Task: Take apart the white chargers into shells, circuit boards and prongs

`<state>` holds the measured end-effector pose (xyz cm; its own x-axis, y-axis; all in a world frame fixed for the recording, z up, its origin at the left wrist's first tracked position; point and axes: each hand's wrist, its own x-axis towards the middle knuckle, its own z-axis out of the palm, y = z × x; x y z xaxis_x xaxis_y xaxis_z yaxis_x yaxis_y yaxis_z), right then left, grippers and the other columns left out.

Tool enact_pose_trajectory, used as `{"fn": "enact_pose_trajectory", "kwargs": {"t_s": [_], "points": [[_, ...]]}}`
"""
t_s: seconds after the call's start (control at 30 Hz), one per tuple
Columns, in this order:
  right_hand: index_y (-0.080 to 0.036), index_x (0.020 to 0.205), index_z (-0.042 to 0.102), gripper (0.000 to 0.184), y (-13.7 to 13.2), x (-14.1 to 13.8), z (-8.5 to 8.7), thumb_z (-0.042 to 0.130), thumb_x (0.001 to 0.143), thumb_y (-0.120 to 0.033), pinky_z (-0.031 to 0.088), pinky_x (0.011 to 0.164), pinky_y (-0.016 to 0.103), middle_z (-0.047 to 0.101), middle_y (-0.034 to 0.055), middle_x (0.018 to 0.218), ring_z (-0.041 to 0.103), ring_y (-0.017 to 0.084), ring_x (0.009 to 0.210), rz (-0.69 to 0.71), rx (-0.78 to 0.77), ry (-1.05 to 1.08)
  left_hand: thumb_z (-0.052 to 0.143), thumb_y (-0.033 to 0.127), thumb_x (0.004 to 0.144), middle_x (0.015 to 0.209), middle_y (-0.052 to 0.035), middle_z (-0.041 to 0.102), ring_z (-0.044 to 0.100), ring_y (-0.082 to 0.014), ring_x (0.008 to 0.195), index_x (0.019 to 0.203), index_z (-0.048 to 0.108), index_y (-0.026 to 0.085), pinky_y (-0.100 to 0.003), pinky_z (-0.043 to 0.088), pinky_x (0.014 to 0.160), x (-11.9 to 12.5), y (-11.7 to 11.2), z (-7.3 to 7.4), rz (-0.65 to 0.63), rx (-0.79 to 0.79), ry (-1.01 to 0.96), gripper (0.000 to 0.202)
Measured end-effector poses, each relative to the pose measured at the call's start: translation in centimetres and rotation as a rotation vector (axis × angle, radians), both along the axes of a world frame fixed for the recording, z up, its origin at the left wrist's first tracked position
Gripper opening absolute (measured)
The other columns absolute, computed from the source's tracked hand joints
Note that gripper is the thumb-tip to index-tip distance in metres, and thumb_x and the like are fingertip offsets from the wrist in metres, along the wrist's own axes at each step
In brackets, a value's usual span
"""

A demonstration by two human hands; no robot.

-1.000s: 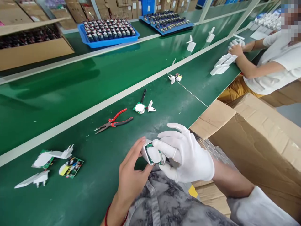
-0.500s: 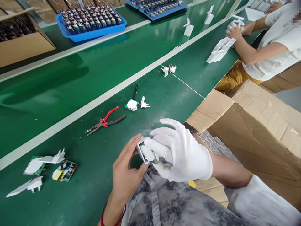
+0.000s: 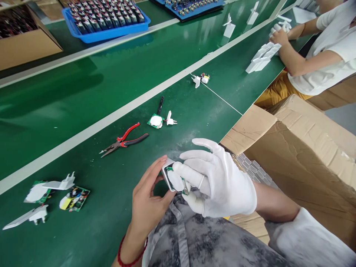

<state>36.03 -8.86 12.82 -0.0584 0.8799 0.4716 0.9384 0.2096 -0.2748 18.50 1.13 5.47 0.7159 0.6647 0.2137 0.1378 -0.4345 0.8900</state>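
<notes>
My bare left hand [image 3: 150, 200] grips a small white plastic casing [image 3: 165, 177] by its outside, thumb below and fingers above. A green circuit board [image 3: 169, 169] with a white pad [image 3: 175, 180] sits partly in the casing's open end. My right hand [image 3: 217, 181], in a white glove, pinches the board's outer end between thumb and fingers; its other fingers are stretched out. Beyond the hands lie red-and-black pliers [image 3: 120, 142] and another circuit board [image 3: 156, 121] with a white plug piece [image 3: 170, 119] beside it.
At left lie two boards, one with yellow parts [image 3: 74, 198], and white plug pieces [image 3: 27, 217]. A belt [image 3: 116, 70] carries white adapters [image 3: 229, 29]. Beyond it are a blue tray [image 3: 111, 34] and a carton [image 3: 30, 50]. Large cartons [image 3: 308, 163] and a co-worker [image 3: 314, 63] are at right.
My right hand has shifted slightly right, and a little more of the board's end shows outside the casing. The adapters on the belt have moved away toward the far right. The view has tilted slightly.
</notes>
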Motion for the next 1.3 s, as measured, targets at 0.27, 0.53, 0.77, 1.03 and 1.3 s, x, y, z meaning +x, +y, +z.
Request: {"fn": "enact_pose_trajectory", "kwargs": {"t_s": [0.27,0.53,0.77,1.03,1.3], "points": [[-0.015,0.101,0.059,0.027,0.0,-0.1,0.0,0.056,0.074,-0.017,0.04,0.105,0.051,0.065,0.0039,0.084,0.063,0.023,0.094,-0.002,-0.021,-0.034,0.074,0.015,0.079,0.137,-0.0055,0.061,0.059,-0.0264,0.126,0.137,0.055,0.031,-0.031,0.061,0.091,-0.1,-0.1,-0.2,0.009,-0.011,-0.015,0.063],[-0.011,0.104,0.06,0.031,0.1,-0.4,0.1,0.057,0.074,-0.018,0.039,0.106,0.051,0.068,0.0065,0.085,0.065,0.024,0.094,-0.006,-0.02,-0.044,0.074,0.015,0.078,0.137,-0.0027,0.062,0.059,-0.0243,0.126,0.136,0.055,0.034,-0.029,0.061,0.091,0.0,-0.1,-0.1,0.01,0.002,-0.008,0.064],[-0.008,0.108,0.062,0.035,0.2,-0.5,0.1,0.058,0.074,-0.018,0.037,0.107,0.053,0.069,0.0074,0.085,0.066,0.026,0.091,0.011,-0.012,-0.056,0.073,0.013,0.079,0.138,-0.0029,0.061,0.059,-0.025,0.126,0.137,0.055,0.034,-0.03,0.062,0.091,-0.1,0.0,-0.1,-0.003,-0.011,0.009,0.064],[-0.009,0.107,0.065,0.032,0.3,-0.9,0.3,0.056,0.079,-0.02,0.032,0.11,0.053,0.067,0.0056,0.084,0.064,0.027,0.095,-0.003,-0.122,-0.098,0.072,0.013,0.079,0.138,-0.0029,0.06,0.06,-0.0228,0.124,0.137,0.054,0.032,-0.027,0.061,0.091,-0.2,0.0,-0.3,-0.023,0.026,0.057,0.064],[-0.014,0.142,0.044,0.061,-0.1,-1.0,-1.0,0.063,0.09,-0.04,0.025,0.111,0.066,0.053,0.02,0.131,0.044,0.038,0.131,-0.014,-0.085,-0.051,0.076,0.024,0.076,0.138,-0.0086,0.059,0.062,-0.0281,0.121,0.129,0.061,0.026,-0.031,0.061,0.089,-0.5,-0.1,-1.3,0.03,-0.197,0.048,0.055]]}}
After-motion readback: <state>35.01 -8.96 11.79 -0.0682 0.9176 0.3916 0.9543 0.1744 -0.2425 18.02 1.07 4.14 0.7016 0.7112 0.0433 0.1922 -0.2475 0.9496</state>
